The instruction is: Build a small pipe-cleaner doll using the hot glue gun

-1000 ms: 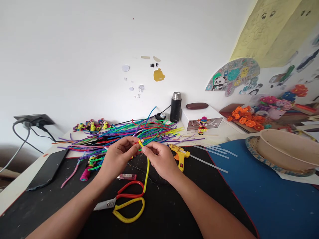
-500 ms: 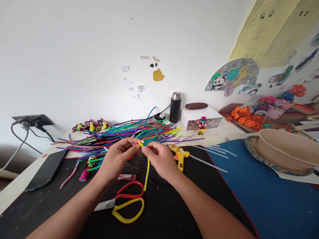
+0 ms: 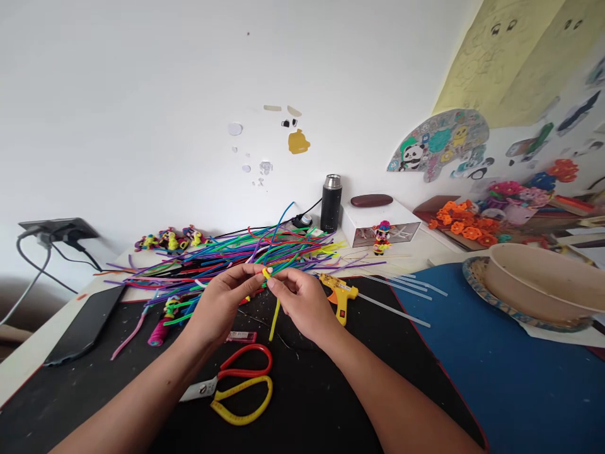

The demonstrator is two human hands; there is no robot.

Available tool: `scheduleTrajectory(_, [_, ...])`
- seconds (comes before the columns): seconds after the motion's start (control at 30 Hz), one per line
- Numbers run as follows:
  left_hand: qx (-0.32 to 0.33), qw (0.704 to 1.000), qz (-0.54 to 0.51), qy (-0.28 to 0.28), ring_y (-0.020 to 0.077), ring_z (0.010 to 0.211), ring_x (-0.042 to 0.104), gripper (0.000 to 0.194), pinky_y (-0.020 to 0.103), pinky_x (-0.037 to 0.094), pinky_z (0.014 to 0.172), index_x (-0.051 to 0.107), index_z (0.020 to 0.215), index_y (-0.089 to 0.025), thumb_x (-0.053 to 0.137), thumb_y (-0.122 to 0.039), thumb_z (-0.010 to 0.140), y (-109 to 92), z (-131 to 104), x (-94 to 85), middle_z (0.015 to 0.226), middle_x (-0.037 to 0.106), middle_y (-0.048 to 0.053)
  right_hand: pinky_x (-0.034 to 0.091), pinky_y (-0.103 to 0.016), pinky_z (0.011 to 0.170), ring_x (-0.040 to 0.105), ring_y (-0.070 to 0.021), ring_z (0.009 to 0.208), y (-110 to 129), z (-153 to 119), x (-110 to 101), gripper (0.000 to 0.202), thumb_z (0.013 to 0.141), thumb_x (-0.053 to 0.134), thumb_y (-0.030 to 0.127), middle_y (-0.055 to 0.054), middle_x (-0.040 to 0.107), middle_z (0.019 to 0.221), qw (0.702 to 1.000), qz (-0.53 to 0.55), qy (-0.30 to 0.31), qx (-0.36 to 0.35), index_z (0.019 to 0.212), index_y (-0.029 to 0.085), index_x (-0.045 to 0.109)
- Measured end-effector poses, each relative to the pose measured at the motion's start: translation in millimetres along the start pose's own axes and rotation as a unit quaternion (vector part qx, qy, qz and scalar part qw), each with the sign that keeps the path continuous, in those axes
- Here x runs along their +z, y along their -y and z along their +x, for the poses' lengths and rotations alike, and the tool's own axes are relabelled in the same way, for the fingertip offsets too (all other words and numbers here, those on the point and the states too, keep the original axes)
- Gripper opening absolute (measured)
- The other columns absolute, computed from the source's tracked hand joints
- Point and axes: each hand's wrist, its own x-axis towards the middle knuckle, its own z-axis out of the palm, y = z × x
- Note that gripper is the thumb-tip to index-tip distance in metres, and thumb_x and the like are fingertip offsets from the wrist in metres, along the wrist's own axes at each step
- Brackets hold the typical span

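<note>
Yellow pipe cleaner [image 3: 275,320], frame centre | your left hand [image 3: 220,302] and right hand [image 3: 304,306] pinch its upper end, fingers narrow | possible fault: uneven fingertip pressure could loosen the small bend; the dangling tail could snag the scissors [image 3: 208,387].

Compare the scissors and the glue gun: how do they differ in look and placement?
The scissors have one red and one yellow handle loop, while the glue gun has a yellow body with an orange trigger. The scissors lie nearer the camera; the glue gun lies farther back, to the right. A translucent stick extends from the glue gun's rear; the scissors have nothing attached. Neither is being held.
</note>
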Motion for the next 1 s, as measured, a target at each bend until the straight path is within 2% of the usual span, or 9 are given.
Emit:
scheduleTrajectory(0.2, [0.015, 1.0, 0.025, -0.008, 0.0213, 0.08, 0.066, 0.034, 0.03, 0.051, 0.07, 0.079, 0.088, -0.021, 0.088, -0.05, 0.072, -7.5, -3.1, 4.1, 0.092, 0.077, 0.006, 0.03, -0.025, 0.049, 0.046, -0.012, 0.05, -0.6, -0.1, -0.7, 0.026, 0.096, 0.066, 0.044, 0.006, 0.05, 0.06, 1.0, -0.012, -0.011, 0.0, 0.104, 0.019, 0.071])
scheduleTrajectory(0.33, [0.013, 1.0, 0.019, -0.001, 0.0182, 0.073, 0.063, 0.032, 0.028, 0.049, 0.065, 0.079, 0.089, -0.021, 0.086, -0.049, 0.075, -5.5, -3.3, 5.3, 0.088, 0.075, 0.005, 0.029, -0.026, 0.048, 0.044, -0.0119, 0.05, -0.8, -0.1, -0.8, 0.025, 0.095, 0.065, 0.043, 0.006, 0.048, 0.059, 1.0, -0.021, -0.019, -0.012, 0.102, 0.02, 0.071])
scheduleTrajectory(0.53, [0.023, 0.998, 0.057, 0.025, 0.0207, 0.073, 0.066, 0.034, 0.029, 0.049, 0.063, 0.079, 0.093, -0.021, 0.081, -0.052, 0.08, -3.3, -1.6, 0.2, 0.082, 0.075, 0.006, 0.03, -0.025, 0.049, 0.045, -0.0121, 0.051, -2.9, 1.5, -1.6, 0.021, 0.094, 0.066, 0.042, 0.006, 0.049, 0.059, 0.999, -0.026, -0.029, -0.019, 0.097, 0.021, 0.07])
scheduleTrajectory(0.73, [0.038, 0.992, 0.106, 0.062, 0.0234, 0.082, 0.07, 0.034, 0.031, 0.053, 0.069, 0.079, 0.1, -0.023, 0.077, -0.053, 0.086, -10.4, -1.1, -8.0, 0.092, 0.079, 0.008, 0.028, -0.026, 0.049, 0.044, -0.0123, 0.05, -1.3, 1.0, -2.3, 0.021, 0.094, 0.066, 0.042, 0.007, 0.047, 0.058, 0.999, -0.017, -0.03, -0.015, 0.098, 0.022, 0.07])
scheduleTrajectory(1.0, [0.046, 0.992, 0.107, 0.045, 0.0213, 0.073, 0.068, 0.036, 0.03, 0.052, 0.064, 0.077, 0.089, -0.021, 0.079, -0.056, 0.082, -13.8, -3.2, -2.2, 0.081, 0.077, 0.007, 0.029, -0.026, 0.051, 0.042, -0.0128, 0.054, 3.5, -1.5, 0.0, 0.017, 0.093, 0.067, 0.038, 0.006, 0.047, 0.061, 0.998, -0.044, -0.028, -0.033, 0.094, 0.021, 0.071])
